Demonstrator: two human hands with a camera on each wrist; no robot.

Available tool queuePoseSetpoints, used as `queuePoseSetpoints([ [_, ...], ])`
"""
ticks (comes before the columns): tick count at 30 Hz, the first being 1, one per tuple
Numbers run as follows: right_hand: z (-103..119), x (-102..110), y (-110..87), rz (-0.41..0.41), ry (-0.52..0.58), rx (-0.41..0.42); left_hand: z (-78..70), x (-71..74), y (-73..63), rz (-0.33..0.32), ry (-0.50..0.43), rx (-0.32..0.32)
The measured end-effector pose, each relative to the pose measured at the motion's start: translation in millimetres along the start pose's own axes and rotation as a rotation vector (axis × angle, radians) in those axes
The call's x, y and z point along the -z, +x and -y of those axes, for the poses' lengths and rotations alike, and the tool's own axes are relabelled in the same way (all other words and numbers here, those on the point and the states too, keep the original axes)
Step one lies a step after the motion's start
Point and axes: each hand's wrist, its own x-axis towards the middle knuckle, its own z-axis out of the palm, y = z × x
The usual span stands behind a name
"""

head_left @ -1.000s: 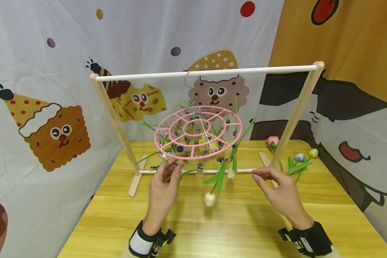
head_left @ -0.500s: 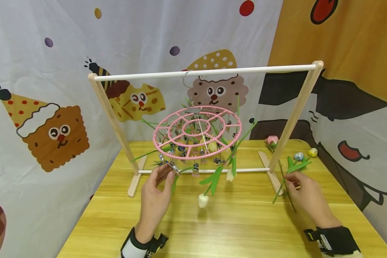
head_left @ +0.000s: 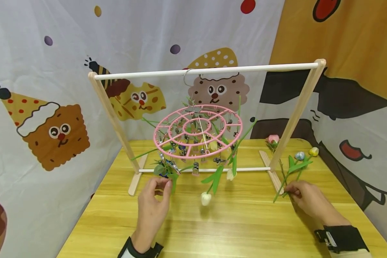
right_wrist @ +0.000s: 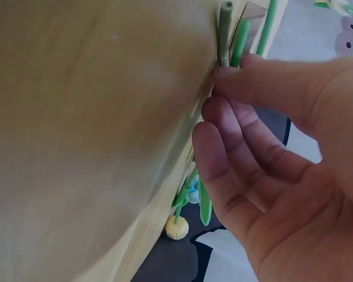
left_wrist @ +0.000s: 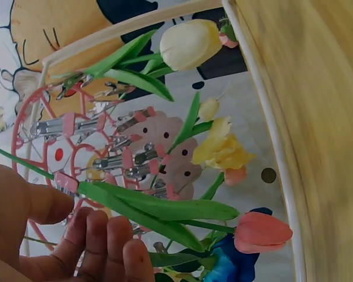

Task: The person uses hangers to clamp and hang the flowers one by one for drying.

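Observation:
My left hand (head_left: 153, 206) hovers below the near left rim of a pink round clip hanger (head_left: 188, 157), fingers loosely bent and holding nothing. Beside its thumb in the left wrist view, a pink clip (left_wrist: 66, 182) grips the stem of a pink tulip (left_wrist: 262, 232). A blue flower (left_wrist: 232, 258) hangs partly behind that tulip. To the right, my right hand (head_left: 304, 197) pinches a brownish-green stem (right_wrist: 224, 35) between thumb and forefinger. Green stems (right_wrist: 241, 41) lie right beside it. Part of the grip is hidden behind the thumb.
The hanger hooks over a white rod (head_left: 229, 69) on a wooden stand (head_left: 111, 114). A white tulip (head_left: 206, 198) and other flowers hang from its clips. A pink rose (head_left: 273, 139), a blue flower (head_left: 299, 156) and a yellow one (head_left: 314, 151) lie on the table (head_left: 213, 233) at right.
My left hand has let go of the clip and dropped slightly, baring a leafy blue flower. My right hand has moved right, from beside the stand to the stems on the table.

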Motion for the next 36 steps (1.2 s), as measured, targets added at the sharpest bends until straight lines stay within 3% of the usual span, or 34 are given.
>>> queuePoseSetpoints([
  [4,4.0,-2.4,2.8,-0.017,-0.012,0.019,-0.8,-4.4,-7.1,0.050,-0.023,0.001],
  [14,12.1,-5.7,10.2,-0.018,-0.052,0.080,-11.0,-25.2,-24.3,0.249,-0.077,0.022],
  [23,12.2,-6.2,8.2,-0.033,0.012,0.129,-25.6,-38.3,-26.0,0.296,-0.069,-0.052],
  [32,11.5,-14.1,15.6,-0.197,-0.015,0.293,-39.2,-49.9,-26.1,0.415,-0.130,-0.068],
  [36,18.5,-10.2,20.3,-0.258,-0.015,0.309,-38.5,-57.0,-26.8,0.427,-0.142,-0.132],
])
